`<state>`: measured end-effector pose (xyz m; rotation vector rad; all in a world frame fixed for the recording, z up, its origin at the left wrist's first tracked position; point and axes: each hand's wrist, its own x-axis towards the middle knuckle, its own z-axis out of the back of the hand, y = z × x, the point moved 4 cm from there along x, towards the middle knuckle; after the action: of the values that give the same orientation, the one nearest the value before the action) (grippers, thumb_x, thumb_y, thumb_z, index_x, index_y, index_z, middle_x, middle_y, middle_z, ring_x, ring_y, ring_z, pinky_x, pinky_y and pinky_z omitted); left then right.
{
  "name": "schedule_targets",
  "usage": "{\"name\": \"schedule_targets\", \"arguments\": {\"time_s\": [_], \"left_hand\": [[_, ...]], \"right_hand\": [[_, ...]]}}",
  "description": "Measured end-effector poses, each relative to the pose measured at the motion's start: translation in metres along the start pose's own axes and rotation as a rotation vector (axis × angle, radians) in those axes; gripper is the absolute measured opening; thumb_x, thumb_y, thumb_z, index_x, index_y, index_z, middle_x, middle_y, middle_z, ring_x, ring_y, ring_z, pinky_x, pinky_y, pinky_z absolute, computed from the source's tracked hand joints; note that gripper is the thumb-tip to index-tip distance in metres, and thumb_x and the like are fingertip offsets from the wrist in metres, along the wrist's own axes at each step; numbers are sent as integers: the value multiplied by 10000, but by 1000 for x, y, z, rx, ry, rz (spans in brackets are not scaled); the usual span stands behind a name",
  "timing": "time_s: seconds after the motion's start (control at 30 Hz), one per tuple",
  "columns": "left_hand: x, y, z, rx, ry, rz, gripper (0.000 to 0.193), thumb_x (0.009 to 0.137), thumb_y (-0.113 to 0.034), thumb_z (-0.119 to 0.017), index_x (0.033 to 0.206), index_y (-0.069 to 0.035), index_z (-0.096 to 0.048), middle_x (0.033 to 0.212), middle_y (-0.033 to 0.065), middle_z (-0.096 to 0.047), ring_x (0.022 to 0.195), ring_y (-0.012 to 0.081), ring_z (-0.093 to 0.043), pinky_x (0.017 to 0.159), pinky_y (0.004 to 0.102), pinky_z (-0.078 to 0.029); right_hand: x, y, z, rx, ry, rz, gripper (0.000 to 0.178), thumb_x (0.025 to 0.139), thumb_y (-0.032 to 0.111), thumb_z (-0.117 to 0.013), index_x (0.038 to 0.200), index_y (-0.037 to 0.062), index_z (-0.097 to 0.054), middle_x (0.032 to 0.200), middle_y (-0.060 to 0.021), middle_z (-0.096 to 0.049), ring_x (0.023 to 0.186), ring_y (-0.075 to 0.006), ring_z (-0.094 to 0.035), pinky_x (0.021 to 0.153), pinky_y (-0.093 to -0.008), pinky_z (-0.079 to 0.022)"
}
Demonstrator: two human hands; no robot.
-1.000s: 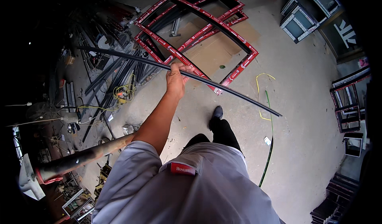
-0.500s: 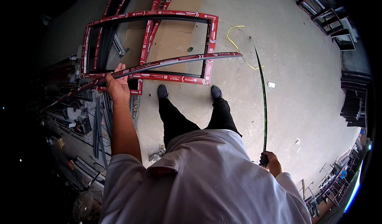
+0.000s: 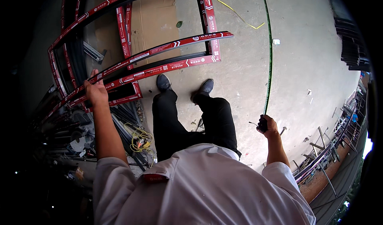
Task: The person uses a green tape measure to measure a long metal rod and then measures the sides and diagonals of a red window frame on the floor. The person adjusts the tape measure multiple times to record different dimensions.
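My left hand (image 3: 97, 92) is closed around a long, slim profile bar (image 3: 175, 44) covered in red printed film. The bar slants up to the right, above a rectangular frame (image 3: 211, 21) wrapped in the same red film. At the right, my right hand (image 3: 272, 126) grips the dark case of a tape measure (image 3: 262, 123). Its narrow green-and-black blade (image 3: 269, 65) runs far out over the floor and leaves the picture at the top, so its tip is hidden.
Flat cardboard (image 3: 153, 21) lies under the frames. A yellow strap (image 3: 235, 11) and a small white piece (image 3: 276, 41) are on the concrete floor. Tangled yellow cord (image 3: 140, 139) and dark profiles crowd the left. Metal racks (image 3: 325, 155) line the lower right.
The view has shifted, and the frame sits higher and further left in it. My right hand with the tape measure appears higher; the blade's tip has left the picture. My feet stand closer together.
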<state>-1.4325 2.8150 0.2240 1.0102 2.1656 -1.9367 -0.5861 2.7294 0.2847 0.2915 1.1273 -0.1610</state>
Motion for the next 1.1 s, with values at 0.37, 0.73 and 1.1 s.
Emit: {"name": "schedule_targets", "arguments": {"time_s": [0.37, 0.73, 1.1], "left_hand": [[90, 184, 64, 210, -193, 147, 420, 1116, -241, -319, 1339, 93, -444, 1305, 259, -667, 1228, 324, -675, 1086, 416, -558], [115, 244, 114, 415, -334, 99, 249, 1059, -207, -474, 1081, -9, -624, 940, 156, -779, 876, 243, -775, 802, 361, -635], [81, 220, 87, 853, -556, -184, 612, 948, -121, -628, 1322, 285, -365, 934, 330, -722, 686, 320, -769, 517, 351, -610]], "right_hand": [[194, 61, -199, 174, 228, 277, 222, 995, 259, -632, 1123, 83, -679, 941, -56, -678, 784, -209, -655, 681, -424, -587], [324, 131, -295, 268, 466, 413, 96, 1007, 215, -657, 1023, 123, -679, 778, 1, -622, 663, -164, -574, 656, -377, -531], [422, 181, -304, 308, 662, 422, 146, 986, 289, -699, 1083, 191, -748, 912, 46, -734, 812, -159, -683, 842, -425, -591]]}}
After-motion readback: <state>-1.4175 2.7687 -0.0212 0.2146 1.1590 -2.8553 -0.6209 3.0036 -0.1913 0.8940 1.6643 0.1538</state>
